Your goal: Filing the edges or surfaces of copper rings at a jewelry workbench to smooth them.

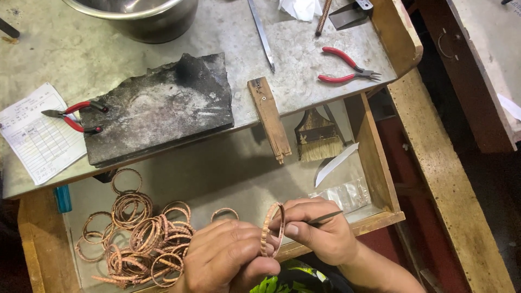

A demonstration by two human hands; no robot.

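Observation:
My left hand (pixel 230 258) grips a copper-coloured bangle (pixel 267 223), held upright over the front edge of an open drawer (pixel 380 163). My right hand (pixel 320 233) pinches the bangle's top and also holds a thin dark metal tool (pixel 325 218) that points right. A pile of similar bangles (pixel 144 236) lies in the drawer just left of my hands, and a single bangle (pixel 224 212) lies apart from the pile.
On the bench above: a charred dark block (pixel 163 106), a wooden peg (pixel 269 116), red-handled pliers at left (pixel 76 115) on a paper sheet (pixel 35 135), red pliers at right (pixel 344 68), a steel bowl (pixel 141 16), a long file (pixel 261 32). In the drawer lie a brush (pixel 317 135) and a plastic bag (pixel 342 193).

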